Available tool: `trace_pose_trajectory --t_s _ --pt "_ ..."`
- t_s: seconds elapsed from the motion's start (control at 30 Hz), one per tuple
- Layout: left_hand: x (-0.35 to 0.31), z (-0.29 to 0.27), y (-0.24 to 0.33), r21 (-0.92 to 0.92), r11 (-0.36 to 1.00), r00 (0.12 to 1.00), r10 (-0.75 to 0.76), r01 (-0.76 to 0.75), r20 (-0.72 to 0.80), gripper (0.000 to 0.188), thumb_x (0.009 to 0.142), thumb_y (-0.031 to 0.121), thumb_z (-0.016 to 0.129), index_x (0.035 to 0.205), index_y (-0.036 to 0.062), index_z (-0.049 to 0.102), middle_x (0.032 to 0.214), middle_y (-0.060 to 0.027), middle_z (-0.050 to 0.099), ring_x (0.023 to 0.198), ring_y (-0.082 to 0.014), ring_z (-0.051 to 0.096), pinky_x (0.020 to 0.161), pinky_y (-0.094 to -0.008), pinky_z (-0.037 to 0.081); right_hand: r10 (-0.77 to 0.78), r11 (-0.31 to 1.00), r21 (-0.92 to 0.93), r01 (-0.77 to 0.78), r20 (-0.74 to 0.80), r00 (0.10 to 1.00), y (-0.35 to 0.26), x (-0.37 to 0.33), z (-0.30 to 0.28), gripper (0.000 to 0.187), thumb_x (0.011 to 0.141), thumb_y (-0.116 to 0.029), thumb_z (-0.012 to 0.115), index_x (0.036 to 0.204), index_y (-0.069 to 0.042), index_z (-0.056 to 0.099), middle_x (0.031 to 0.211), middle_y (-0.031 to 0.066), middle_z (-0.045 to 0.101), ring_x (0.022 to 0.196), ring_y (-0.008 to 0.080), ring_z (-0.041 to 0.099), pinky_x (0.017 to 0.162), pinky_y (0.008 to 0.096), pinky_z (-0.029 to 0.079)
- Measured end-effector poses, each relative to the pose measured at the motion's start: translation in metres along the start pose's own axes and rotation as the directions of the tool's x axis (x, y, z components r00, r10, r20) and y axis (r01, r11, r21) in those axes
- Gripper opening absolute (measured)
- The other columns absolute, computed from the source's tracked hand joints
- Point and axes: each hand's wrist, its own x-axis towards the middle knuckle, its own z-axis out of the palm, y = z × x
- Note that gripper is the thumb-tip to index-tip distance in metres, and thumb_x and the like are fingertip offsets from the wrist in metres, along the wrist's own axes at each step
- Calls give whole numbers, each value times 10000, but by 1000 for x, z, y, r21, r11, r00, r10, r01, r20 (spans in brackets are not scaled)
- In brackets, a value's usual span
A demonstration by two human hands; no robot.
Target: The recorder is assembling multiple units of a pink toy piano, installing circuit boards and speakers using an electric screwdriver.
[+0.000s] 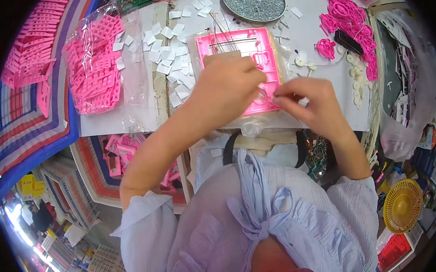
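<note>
Looks like fitting work on the bright-pink rectangular plastic shell (270, 68), near-middle of the white tabletop (343, 117). Left hand (231, 86) curls over it, grip hidden; right hand (311, 100) pinches, can't tell what. Next calls for steady aim, imo.

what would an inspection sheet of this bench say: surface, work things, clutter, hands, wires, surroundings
Surface: white table, mostly covered with loose parts
Work things: pink casing, open, partly hidden by a hand
Clutter: white squares, bagged pink parts, pink rings, dish of small metal pieces
Hands: left hand over the casing, right hand at its right edge; grip on anything unclear
Wires: thin wires at the casing's far end
Surroundings: striped crate left, yellow fan lower right
</note>
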Motion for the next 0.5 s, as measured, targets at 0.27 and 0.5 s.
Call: trace_pose_trajectory --t_s 0.27,0.5 --pt "22 22 -3 -3 977 899 198 -214 390 161 793 221 754 894 107 699 842 -37 622 854 -234 632 873 -430 427 -370 845 -410 342 13 929 0 -36 31 170 738 -87 770 887 -73 688 894 41 677 745 218 643 599 333 532" --pt "9 14 3 -38 998 988 -63 58 -143 188 818 145 742 987 78 699 871 -69 639 859 -275 637 766 -419 477 -367 814 -499 297 -46 929 7 -27 19 195 737 -84 754 915 -68 675 926 45 684 782 223 641 612 336 534"
